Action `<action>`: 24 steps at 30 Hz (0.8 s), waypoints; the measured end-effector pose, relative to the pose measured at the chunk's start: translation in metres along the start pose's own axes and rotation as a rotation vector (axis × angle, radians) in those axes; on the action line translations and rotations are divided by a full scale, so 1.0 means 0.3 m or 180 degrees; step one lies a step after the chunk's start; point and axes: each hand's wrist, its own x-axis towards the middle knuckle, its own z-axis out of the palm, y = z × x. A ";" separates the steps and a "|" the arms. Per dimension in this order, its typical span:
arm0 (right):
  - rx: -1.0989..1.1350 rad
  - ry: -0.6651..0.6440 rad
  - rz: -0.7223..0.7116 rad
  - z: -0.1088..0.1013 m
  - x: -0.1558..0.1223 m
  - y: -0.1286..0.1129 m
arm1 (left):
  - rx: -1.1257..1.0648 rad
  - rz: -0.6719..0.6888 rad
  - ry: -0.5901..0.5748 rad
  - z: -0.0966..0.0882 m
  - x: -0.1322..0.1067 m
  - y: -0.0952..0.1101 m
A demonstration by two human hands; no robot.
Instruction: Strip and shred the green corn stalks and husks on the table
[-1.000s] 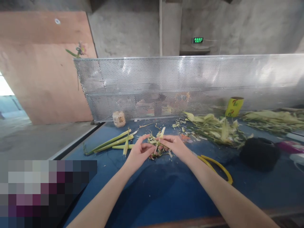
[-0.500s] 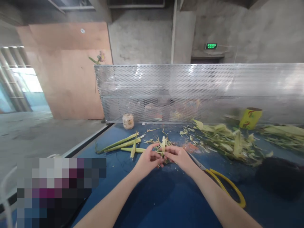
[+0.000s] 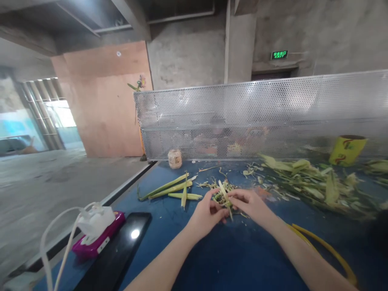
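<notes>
One pale leaf strip, mid-gap

Sits between left hand and right hand, over plant scraps on the bench. Right fingers nearer, narrow, touching its right edge; left fingers curled by its lower end. Long axis points away, top tipped left. Firm grip by either: can't tell.

The blue table carries a black flat-screen device and a magenta power strip at left. Green stalks lie crossed at mid-left; a beige roll stands behind. Plant clippings occupy the centre. Leafy husks, a yellow cylinder and a yellow loop occupy the right.
</notes>
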 end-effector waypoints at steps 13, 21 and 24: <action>-0.0691 -0.0772 -0.0280 -0.002 -0.026 0.005 | 0.3494 -0.1367 0.1435 -0.200 0.008 0.046; -0.1226 -0.0559 -0.0587 0.003 -0.018 0.029 | 0.3575 -0.1376 0.1354 -0.227 0.015 0.048; -0.1399 -0.0490 -0.0689 0.004 -0.021 0.013 | 0.3917 -0.1379 0.1455 -0.252 0.024 0.067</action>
